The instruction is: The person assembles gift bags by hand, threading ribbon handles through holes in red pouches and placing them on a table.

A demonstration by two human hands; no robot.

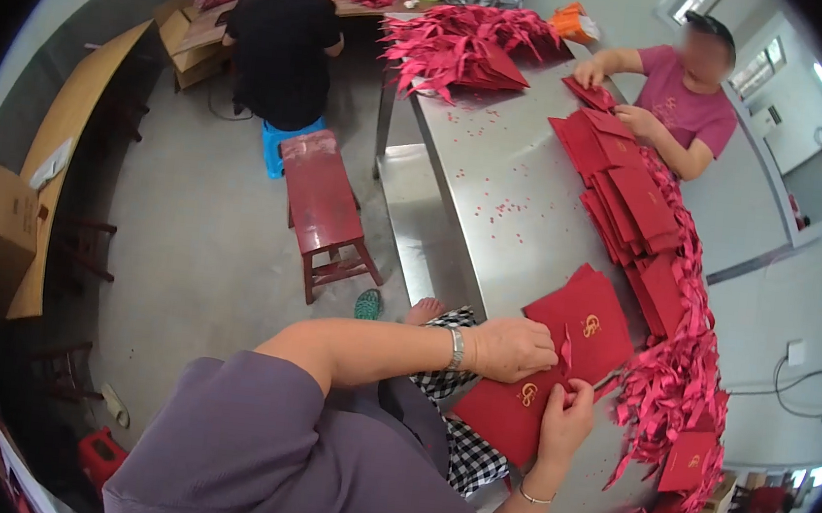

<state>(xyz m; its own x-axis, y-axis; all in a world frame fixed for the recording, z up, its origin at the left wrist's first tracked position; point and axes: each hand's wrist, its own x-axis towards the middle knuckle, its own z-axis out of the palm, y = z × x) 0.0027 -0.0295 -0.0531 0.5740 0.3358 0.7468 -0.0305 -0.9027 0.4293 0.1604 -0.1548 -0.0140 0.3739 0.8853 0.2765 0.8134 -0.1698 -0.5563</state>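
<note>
A red paper bag with a gold emblem lies on my lap and the table's edge. A short pink ribbon stands at its upper edge, between my hands. My left hand, with a watch on the wrist, comes from the left with fingers closed at the ribbon. From below, my right hand pinches at the ribbon's lower end beside the bag's edge; its fingertips partly hide what they hold. More red bags with the same emblem lie flat just beyond, touching the first.
A metal table bears scattered red bits, rows of red bags and heaped pink ribbons. Across it a person in pink handles a red bag. A person in black sits at the far left, near a red wooden bench.
</note>
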